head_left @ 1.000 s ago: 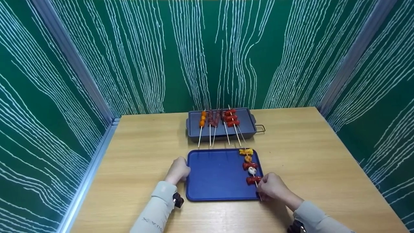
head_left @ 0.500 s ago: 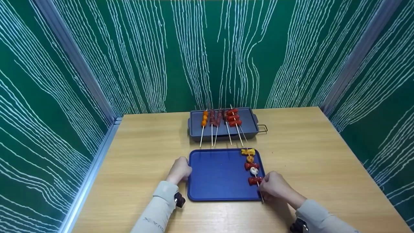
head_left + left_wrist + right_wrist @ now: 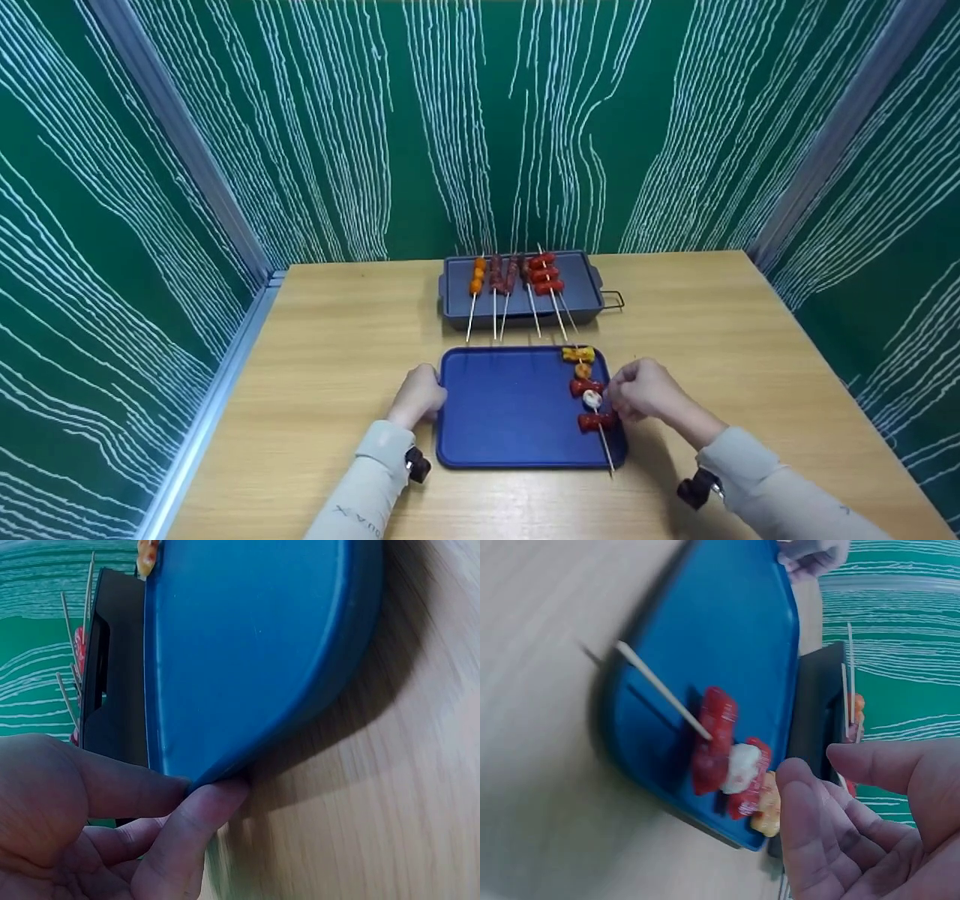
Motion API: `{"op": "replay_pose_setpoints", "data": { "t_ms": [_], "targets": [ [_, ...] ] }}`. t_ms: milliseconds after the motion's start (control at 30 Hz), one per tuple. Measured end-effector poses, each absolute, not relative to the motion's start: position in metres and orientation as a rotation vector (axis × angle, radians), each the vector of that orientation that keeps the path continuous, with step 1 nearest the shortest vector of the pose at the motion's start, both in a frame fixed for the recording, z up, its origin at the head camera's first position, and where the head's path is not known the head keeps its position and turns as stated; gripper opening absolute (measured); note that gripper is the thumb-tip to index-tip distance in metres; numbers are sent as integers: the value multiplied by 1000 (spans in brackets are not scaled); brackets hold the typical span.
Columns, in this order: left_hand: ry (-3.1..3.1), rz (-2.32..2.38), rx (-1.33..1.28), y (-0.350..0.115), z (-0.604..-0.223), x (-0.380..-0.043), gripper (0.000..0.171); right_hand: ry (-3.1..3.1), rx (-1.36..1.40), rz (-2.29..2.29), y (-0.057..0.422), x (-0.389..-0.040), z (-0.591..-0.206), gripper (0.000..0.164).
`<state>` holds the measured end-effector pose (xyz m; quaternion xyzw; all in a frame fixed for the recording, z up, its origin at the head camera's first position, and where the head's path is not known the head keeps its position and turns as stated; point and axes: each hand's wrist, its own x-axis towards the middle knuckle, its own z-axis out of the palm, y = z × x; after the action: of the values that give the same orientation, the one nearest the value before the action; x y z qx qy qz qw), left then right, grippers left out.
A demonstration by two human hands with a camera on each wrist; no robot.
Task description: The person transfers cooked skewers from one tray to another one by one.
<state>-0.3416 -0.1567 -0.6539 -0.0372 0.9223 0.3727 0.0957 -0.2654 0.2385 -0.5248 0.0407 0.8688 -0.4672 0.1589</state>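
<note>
The sausage-and-vegetable skewer [image 3: 595, 422] lay along the right side of the blue tray [image 3: 502, 420], its stick crossing the near rim. The left hand [image 3: 420, 391] pinched the left rim; beside the right rim, the right hand's [image 3: 649, 390] thumb and fingertips stood apart, loosely curved. Beyond, more skewers [image 3: 549, 287] rested on the grey grill [image 3: 585, 289].

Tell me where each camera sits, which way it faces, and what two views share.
Head: on the head, facing forward and down at the tray and grill; left hand, right hand and sleeves show.
Left wrist: on that wrist, facing the left hand pinching the tray's edge; only that hand shows.
Right wrist: on that wrist, facing the right hand and the tray's skewer; the left hand shows at top.
Shared: both wrist views show tray and grill.
</note>
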Motion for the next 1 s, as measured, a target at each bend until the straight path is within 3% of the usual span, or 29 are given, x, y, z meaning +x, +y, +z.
{"op": "replay_pose_setpoints", "data": {
  "t_ms": [533, 1000],
  "targets": [
    [2696, 1106, -127, -154, -645, -338, 32, 2504, 79, -1369, 230, -299, -493, 13],
    [2707, 1095, -126, -154, -643, -338, 28, 2557, 64, -1363, 228, -327, -471, 21]
  ]
}}
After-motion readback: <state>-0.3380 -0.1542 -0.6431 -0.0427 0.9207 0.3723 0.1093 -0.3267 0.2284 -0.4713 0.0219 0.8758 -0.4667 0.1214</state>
